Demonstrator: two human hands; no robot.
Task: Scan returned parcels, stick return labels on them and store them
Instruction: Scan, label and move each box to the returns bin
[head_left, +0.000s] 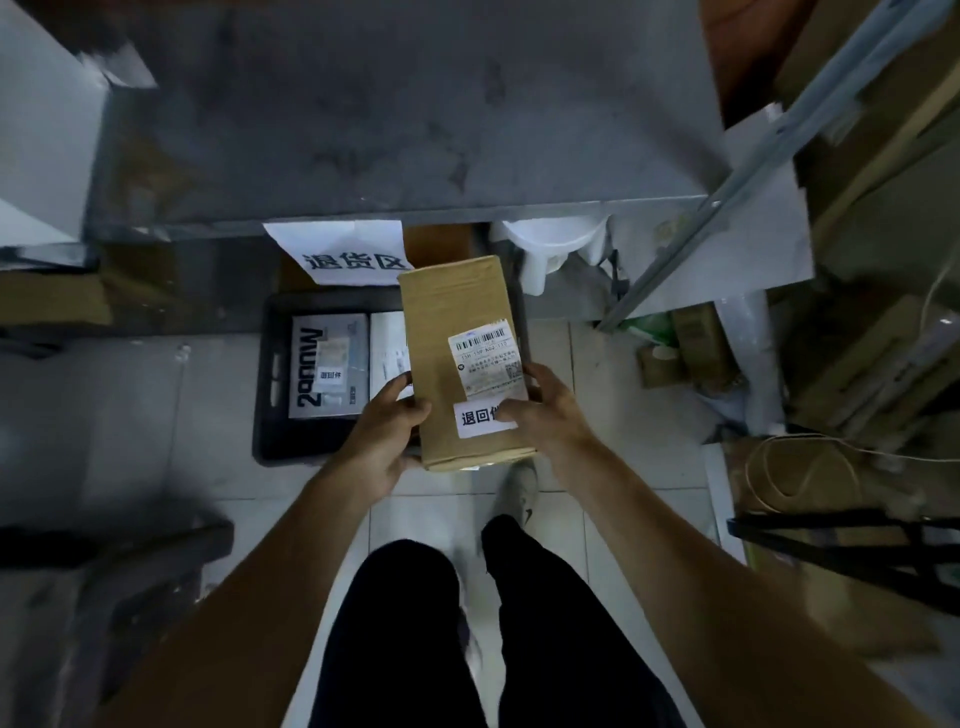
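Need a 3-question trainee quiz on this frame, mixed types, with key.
1. True or false: the cardboard parcel already carries a white return label.
2. Which hands grip the parcel? A) left hand only B) right hand only C) both
3. Fill in: under the parcel, on the floor, sits a black ___ holding other labelled parcels.

Key: 1 true; 2 C; 3 crate.
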